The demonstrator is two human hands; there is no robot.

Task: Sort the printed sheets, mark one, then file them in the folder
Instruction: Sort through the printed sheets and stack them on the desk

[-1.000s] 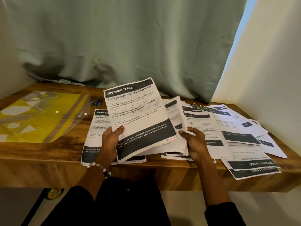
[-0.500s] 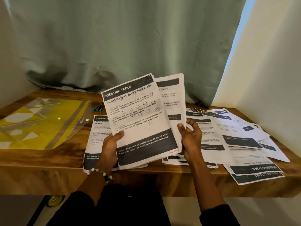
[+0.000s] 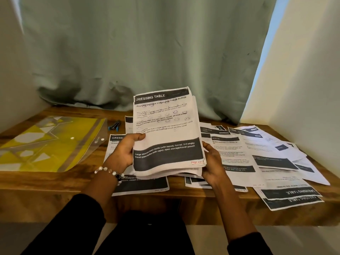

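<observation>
I hold a squared-up stack of printed sheets [image 3: 167,133] upright over the wooden desk [image 3: 55,179]; its top page is headed "DRESSING TABLE". My left hand [image 3: 123,153] grips the stack's left edge, thumb on the front. My right hand [image 3: 211,162] grips its lower right corner. More printed sheets [image 3: 272,155] lie scattered on the desk to the right, and one sheet [image 3: 139,184] lies under my left wrist. A yellow clear-flap folder [image 3: 46,146] lies flat at the left. A dark pen with a blue end [image 3: 114,125] lies behind it.
A grey-green curtain [image 3: 147,52] hangs behind the desk. A pale wall [image 3: 303,80] closes the right side. Some sheets [image 3: 292,197] overhang the desk's front edge at the right.
My right hand lifted a batch of sheets from the desk and brought it behind the sheet in my left hand. The two now form one aligned stack held by both hands.
</observation>
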